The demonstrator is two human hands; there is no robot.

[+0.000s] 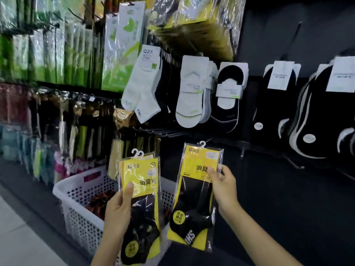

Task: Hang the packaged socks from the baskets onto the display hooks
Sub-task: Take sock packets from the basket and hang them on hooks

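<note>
While the left hand (118, 212) gripped two sock packs (143, 175), the right hand (223, 187) pinched another pack (194, 204) near the basket (76, 212).

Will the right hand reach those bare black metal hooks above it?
Probably yes: the right hand, holding a yellow-and-black sock pack, has open space up to the bare black metal hooks.
</note>
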